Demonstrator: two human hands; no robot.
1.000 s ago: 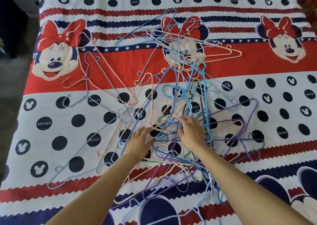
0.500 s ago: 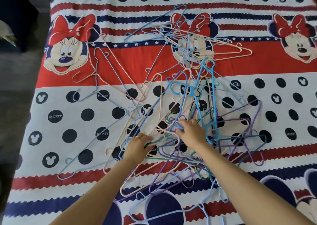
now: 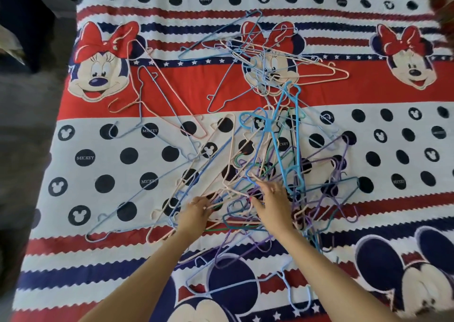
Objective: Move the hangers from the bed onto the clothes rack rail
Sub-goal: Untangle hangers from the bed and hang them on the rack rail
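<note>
A bed [image 3: 73, 267] with bare sheet along its left edge carries tangled hangers [image 3: 277, 149] at centre (many colours). The left hand [image 3: 196, 213] and right hand [image 3: 272, 203] reach in, each grip curled around hanger wires.

I see a tangled heap of thin hangers [image 3: 248, 164] lying flat on the bed [image 3: 98, 199], in pale pink, blue, purple, green and teal. A bright blue hanger [image 3: 282, 135] lies on top near the middle. A few pink and blue ones lie looser toward the far side and left.
</note>
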